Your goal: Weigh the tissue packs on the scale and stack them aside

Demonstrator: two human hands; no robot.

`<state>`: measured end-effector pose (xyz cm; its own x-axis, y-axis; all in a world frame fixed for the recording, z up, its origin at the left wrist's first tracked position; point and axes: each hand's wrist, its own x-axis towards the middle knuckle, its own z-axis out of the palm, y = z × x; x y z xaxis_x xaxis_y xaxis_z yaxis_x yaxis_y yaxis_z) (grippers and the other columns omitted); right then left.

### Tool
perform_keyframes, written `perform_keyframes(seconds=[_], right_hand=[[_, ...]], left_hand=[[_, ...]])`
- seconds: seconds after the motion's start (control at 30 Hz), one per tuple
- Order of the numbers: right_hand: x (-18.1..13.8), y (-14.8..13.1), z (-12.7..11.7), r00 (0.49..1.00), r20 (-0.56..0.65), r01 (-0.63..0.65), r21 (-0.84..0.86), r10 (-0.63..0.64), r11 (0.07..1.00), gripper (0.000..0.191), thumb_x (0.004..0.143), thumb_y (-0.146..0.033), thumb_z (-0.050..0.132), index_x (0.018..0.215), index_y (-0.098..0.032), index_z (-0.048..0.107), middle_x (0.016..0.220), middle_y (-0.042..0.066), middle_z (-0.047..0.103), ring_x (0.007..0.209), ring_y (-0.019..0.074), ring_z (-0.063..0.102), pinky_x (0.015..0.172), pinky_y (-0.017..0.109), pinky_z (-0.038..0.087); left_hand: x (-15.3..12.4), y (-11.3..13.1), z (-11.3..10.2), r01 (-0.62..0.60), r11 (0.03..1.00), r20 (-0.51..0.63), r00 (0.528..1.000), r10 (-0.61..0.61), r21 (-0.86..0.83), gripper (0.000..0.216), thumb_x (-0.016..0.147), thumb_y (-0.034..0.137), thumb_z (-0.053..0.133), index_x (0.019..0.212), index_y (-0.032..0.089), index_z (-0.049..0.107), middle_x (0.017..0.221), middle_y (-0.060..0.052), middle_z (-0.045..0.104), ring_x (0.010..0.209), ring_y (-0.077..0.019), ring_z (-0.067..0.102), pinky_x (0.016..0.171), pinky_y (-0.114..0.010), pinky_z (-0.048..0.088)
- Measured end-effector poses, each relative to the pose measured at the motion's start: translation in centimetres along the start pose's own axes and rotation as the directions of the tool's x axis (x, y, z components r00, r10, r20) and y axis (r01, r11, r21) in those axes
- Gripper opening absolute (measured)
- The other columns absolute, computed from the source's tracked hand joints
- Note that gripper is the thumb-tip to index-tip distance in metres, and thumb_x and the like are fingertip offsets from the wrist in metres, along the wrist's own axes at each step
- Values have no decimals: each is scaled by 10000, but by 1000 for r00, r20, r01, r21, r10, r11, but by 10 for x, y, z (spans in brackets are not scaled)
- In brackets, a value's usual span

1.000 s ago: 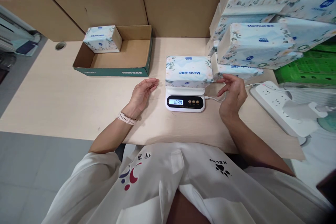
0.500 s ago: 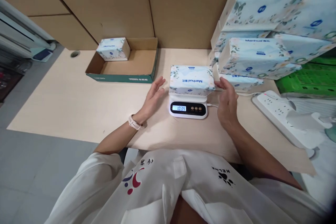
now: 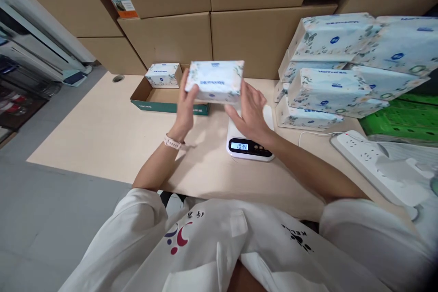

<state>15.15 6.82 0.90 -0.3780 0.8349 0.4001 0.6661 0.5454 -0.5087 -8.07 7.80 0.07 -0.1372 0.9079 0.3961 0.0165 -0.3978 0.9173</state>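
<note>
Though blurry, pack [image 3: 215, 81] apparently handheld

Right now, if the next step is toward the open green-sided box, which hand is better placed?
Probably the left hand: it holds the left side of the pack and, in this view, overlaps the open box. The right hand, on the pack's opposite side, appears over the scale, farther from the box.
</note>
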Motion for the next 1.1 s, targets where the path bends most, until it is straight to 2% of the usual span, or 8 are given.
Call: perform_keyframes(seconds=[0.2,0.33,0.43,0.57,0.8,0.97,1.03,1.1], right_hand=[[78,-35,39,962,272,29,-33,-18,999,794,1065,-467,420,1705,-19,276,1765,246,398,1695,379,237,1375,641,99],[50,-30,31,940,306,170,-31,-153,985,657,1075,-413,445,1642,-80,453,1738,219,457,1678,385,294,1364,665,119],[7,-14,13,944,203,271,-38,-258,962,556,1102,-426,417,1575,-168,555,1666,168,567,1632,357,391,1351,642,185],[-51,16,-12,959,-5,282,-131,-285,951,426,1109,-426,473,1438,-227,656,1521,127,701,1518,326,547,1301,594,299],[-110,82,-57,848,-497,37,-297,-187,954,379,1042,-334,585,1387,-213,681,1356,133,784,1344,313,686,1165,549,480],[-126,118,-79,712,-685,-82,-299,-154,951,398,1015,-342,586,1357,-182,713,1267,156,802,1258,306,700,1097,536,553],[-129,124,-81,676,-731,-140,-248,-91,958,397,1009,-366,585,1326,-178,732,1241,162,802,1231,307,697,1080,539,567],[-130,126,-80,662,-749,-204,-177,3,963,404,1004,-398,576,1302,-182,742,1234,159,797,1225,307,694,1089,555,561]], left_hand=[[51,-13,-81,83,905,-116,993,-37,418,1018,821,827,748,1652,324,445,1816,-105,339,1704,-356,299,1370,-505,326],[54,-13,-103,31,504,62,984,-167,863,959,831,648,844,1638,240,528,1807,-200,327,1716,-445,219,1388,-612,190],[60,-9,-101,-102,274,175,950,-259,956,872,901,452,802,1683,247,477,1819,-185,307,1698,-446,264,1369,-623,242],[80,-4,-85,-218,132,251,903,-350,967,829,948,347,716,1717,275,413,1799,-150,364,1657,-448,328,1321,-638,328],[115,-17,-46,-215,130,248,895,-371,968,741,999,304,609,1714,286,417,1810,-75,369,1676,-354,339,1359,-583,307],[124,-20,-44,15,105,34,896,-443,994,1162,869,612,772,1780,194,185,1865,-213,70,1706,-540,83,1305,-760,245],[126,-19,-52,93,71,-51,889,-455,993,1272,821,682,791,1756,76,179,1804,-308,217,1664,-558,206,1299,-708,302],[127,-20,-62,20,70,14,890,-456,997,1211,820,674,781,1721,48,268,1716,-293,411,1620,-524,320,1307,-638,329]])
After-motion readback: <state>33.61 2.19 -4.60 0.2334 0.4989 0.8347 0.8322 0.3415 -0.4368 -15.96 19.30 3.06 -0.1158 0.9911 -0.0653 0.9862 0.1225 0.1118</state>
